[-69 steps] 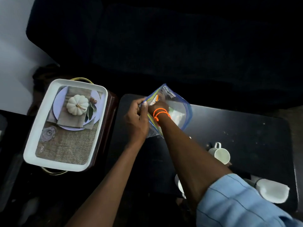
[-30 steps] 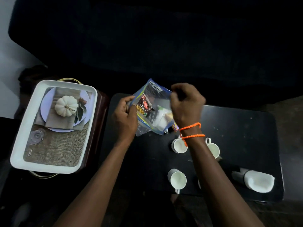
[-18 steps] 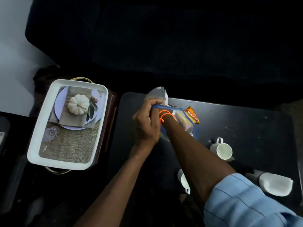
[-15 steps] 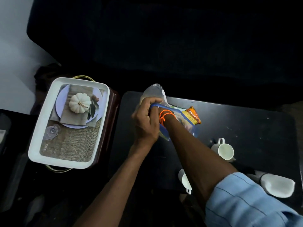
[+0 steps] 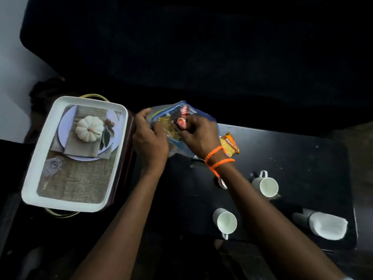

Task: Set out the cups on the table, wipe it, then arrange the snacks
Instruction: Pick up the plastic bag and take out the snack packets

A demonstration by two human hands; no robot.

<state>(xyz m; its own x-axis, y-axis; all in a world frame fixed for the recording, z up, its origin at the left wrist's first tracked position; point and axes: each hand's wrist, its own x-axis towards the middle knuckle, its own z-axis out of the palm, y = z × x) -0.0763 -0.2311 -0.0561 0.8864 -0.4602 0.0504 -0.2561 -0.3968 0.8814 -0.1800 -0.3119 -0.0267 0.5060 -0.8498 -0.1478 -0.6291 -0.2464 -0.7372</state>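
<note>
A clear zip bag with a blue rim (image 5: 161, 116) is held above the far left corner of the black table (image 5: 302, 162). My left hand (image 5: 150, 138) grips the bag's left side. My right hand (image 5: 198, 136), with orange bead bracelets at the wrist, pinches a dark snack packet with a red logo (image 5: 180, 123) at the bag's mouth. An orange snack packet (image 5: 230, 145) lies on the table just right of my right hand. Two white cups (image 5: 265, 185) (image 5: 226, 222) stand on the table; a third is mostly hidden under my right forearm.
A white tray (image 5: 40, 158) with a pumpkin picture sits on a stand left of the table. A white cloth roll (image 5: 327, 225) lies at the table's near right corner. A dark sofa fills the background.
My right hand has come out of the bag holding the dark packet. The orange packet now lies on the table outside the bag. The view shifted slightly.
</note>
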